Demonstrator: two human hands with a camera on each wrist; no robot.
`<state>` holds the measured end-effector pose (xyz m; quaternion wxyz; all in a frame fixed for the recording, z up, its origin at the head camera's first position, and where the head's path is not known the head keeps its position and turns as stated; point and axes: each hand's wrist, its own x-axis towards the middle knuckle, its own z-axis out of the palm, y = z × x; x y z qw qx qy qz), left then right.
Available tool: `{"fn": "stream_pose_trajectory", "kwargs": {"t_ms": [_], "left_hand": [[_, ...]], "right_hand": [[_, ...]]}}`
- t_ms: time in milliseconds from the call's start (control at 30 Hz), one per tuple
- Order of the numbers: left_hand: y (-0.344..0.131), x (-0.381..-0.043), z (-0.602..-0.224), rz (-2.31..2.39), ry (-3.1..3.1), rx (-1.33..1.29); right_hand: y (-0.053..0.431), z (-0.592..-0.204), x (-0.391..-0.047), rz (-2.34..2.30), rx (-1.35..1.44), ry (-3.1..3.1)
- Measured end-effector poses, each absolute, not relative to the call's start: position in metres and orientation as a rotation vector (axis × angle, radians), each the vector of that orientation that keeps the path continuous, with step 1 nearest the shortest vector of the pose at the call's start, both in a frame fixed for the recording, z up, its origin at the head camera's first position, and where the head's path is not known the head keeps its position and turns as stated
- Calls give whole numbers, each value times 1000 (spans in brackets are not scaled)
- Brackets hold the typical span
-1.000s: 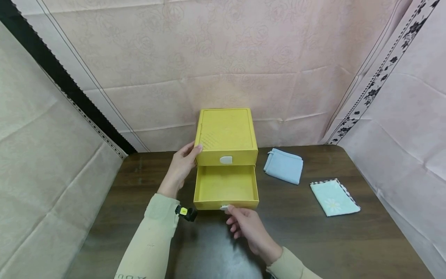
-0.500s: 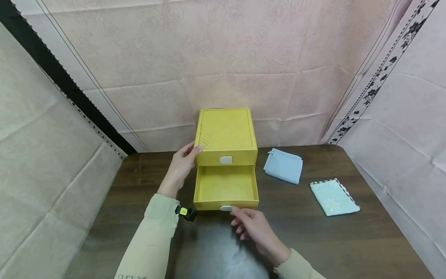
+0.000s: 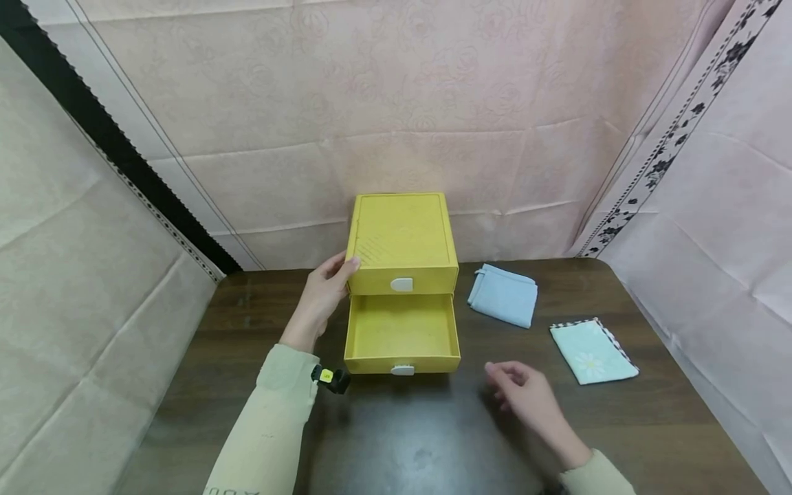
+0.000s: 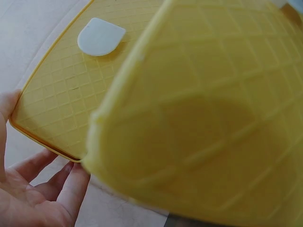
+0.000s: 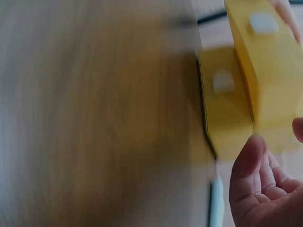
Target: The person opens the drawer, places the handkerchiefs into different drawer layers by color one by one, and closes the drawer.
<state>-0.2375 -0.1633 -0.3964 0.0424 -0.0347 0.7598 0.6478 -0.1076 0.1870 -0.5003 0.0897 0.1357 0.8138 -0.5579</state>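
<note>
A yellow two-drawer box point(image 3: 402, 230) stands at the back of the table, its lower drawer point(image 3: 402, 326) pulled out with nothing inside. My left hand point(image 3: 322, 292) holds the box's left front corner, thumb at the top edge and fingers along the side. In the left wrist view, the fingertips point(image 4: 78, 177) touch the upper part of the box, with the drawer front looming close. My right hand point(image 3: 526, 395) hovers over the table to the drawer's right, fingers loosely curled and holding nothing. White tabs mark the upper drawer point(image 3: 365, 283) and the lower one.
Right of the box lies a folded light-blue cloth point(image 3: 504, 295). Farther right is a folded mint cloth point(image 3: 592, 354) with a checked edge and a flower. Pale patterned fabric point(image 3: 433, 89) hangs behind and at both sides of the dark wooden table point(image 3: 247, 412).
My right hand has let go of the lower drawer's white tab and moved right, away from it. The drawer stays pulled out; my left hand has stayed at the box.
</note>
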Motion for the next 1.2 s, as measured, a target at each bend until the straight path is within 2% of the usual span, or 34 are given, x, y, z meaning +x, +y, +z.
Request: {"fn": "stream_pose_trajectory", "kwargs": {"t_ms": [367, 667, 933, 1200], "left_hand": [[-163, -236, -397, 1993, 2318, -103], [-163, -235, -395, 1978, 2315, -95], [-162, -235, -397, 1990, 2316, -109], [-161, -236, -397, 1985, 2326, -112]], "right_hand": [[283, -493, -124, -1545, 501, 2794], [310, -506, -138, -1446, 669, 3042], [340, -508, -146, -1216, 524, 2984], [356, -512, -152, -1088, 536, 2834]]}}
